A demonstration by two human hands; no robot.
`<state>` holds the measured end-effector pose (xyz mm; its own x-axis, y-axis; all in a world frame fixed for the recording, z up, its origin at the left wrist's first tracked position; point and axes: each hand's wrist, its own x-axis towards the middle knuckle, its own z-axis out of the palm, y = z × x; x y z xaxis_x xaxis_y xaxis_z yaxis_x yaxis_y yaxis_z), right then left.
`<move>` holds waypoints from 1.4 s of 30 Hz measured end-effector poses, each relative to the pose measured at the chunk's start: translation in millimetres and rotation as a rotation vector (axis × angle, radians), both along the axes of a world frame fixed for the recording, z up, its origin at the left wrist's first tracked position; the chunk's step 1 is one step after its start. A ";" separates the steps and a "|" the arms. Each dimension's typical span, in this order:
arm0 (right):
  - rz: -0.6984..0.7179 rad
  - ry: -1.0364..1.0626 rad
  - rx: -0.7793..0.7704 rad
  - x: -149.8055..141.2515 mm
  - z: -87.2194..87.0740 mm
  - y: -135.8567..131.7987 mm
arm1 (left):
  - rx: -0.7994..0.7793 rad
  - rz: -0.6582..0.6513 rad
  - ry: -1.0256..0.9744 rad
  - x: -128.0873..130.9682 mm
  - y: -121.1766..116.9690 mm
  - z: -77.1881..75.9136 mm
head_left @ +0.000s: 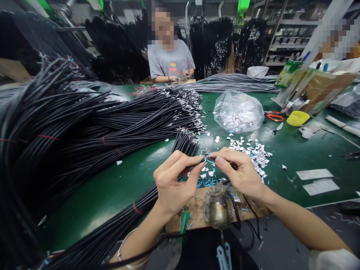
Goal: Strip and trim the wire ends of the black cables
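Pinching thin wires (207, 156) between thumb and fingers of the left hand (174, 180). Gripping at the same wires from the other side with the right hand (242, 170), with fingers curled in. Held above the green table (287, 146), over blue scraps (206, 183). Just nearer, a wooden board (174, 225) and a wrapped metal cylinder (218, 214). Beyond the hands, foil scraps (258, 154) and a clear bag (239, 112) to the right, black cables (135, 120) to the left. Across the table, a person (171, 60) in a grey shirt.
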<state>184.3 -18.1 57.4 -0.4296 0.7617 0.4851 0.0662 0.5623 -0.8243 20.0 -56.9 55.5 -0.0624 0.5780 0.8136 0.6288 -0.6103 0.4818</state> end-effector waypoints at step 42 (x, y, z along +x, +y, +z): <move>-0.224 -0.018 0.122 -2.0 -0.4 -7.8 | -0.264 -0.082 -0.161 4.0 -1.4 -1.1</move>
<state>182.3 -25.8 57.1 -0.2659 0.7753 0.5729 0.2141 0.6269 -0.7491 24.0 -58.3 54.4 -0.1228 0.7760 0.6186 0.4859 -0.4965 0.7193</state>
